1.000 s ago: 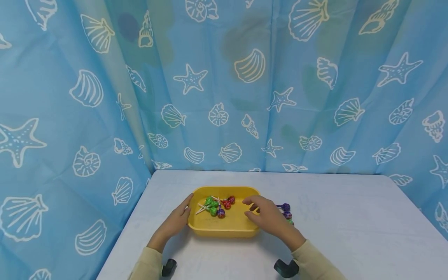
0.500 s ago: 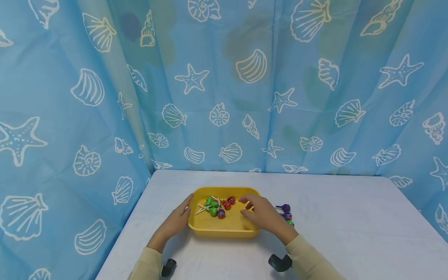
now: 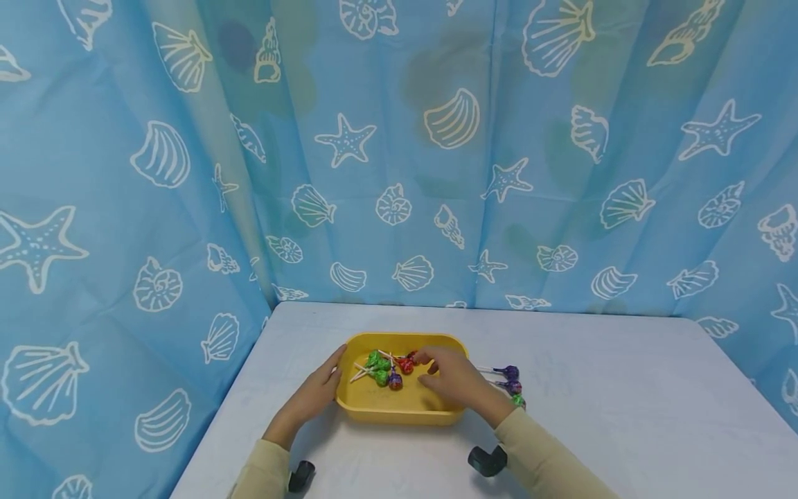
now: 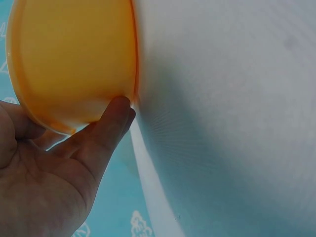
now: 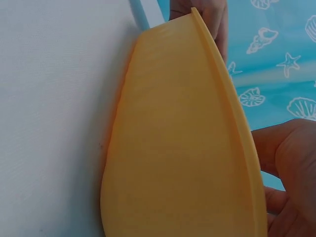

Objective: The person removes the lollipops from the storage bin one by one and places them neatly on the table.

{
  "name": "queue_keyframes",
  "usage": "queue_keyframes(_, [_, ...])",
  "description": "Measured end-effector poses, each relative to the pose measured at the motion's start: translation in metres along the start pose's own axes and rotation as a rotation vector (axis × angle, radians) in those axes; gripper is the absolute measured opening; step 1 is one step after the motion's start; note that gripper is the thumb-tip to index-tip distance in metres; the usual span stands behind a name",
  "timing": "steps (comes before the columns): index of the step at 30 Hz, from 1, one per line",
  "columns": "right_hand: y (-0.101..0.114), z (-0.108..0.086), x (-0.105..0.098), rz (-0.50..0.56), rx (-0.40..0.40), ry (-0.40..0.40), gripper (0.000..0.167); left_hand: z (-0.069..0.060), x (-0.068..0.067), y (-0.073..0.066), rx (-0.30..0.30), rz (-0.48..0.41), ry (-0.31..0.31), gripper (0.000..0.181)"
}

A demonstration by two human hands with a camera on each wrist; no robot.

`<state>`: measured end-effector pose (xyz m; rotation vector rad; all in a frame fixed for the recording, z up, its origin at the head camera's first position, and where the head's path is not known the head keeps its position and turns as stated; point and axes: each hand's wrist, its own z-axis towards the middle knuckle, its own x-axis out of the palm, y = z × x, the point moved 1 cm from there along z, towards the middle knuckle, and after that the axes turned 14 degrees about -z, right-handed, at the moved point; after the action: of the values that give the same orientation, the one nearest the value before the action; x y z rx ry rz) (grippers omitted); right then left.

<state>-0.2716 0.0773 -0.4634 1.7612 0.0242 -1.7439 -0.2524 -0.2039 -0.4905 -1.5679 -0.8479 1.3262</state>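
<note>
Blue seashell-patterned curtain [image 3: 399, 156] behind a white table [image 3: 611, 388]

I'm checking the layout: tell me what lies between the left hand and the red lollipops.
In the head view: the near-hand side of the yellow tray, then green lollipops with white sticks.

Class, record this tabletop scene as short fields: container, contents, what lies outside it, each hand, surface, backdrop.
Container: yellow tray
Contents: green lollipops, red lollipops, one purple lollipop
Outside, to its right: two purple lollipops, one green lollipop
Left hand: against the tray's left end
Right hand: over the tray, beside the red lollipops; contact unclear
Surface: white tabletop
Backdrop: blue curtain with seashell and starfish prints
</note>
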Motion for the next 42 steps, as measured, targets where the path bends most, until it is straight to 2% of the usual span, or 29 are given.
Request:
queue_keyframes(14, [0.000, 0.018, 0.011, -0.037, 0.063, 0.056, 0.030, 0.001, 0.000, 0.001, -0.018, -0.006, -0.010, 0.053])
queue_keyframes(22, [0.001, 0.026, 0.018, -0.051, 0.063, 0.076, 0.031, 0.000, 0.000, 0.001, -0.021, 0.004, -0.012, 0.053])
queue_keyframes(33, [0.000, 0.036, 0.026, -0.094, 0.093, 0.111, 0.024, 0.002, 0.002, 0.001, -0.023, 0.007, -0.006, 0.052])
queue_keyframes(42, [0.003, 0.039, 0.028, -0.181, 0.086, 0.102, 0.024, 0.002, 0.000, 0.002, -0.008, 0.004, -0.001, 0.052])
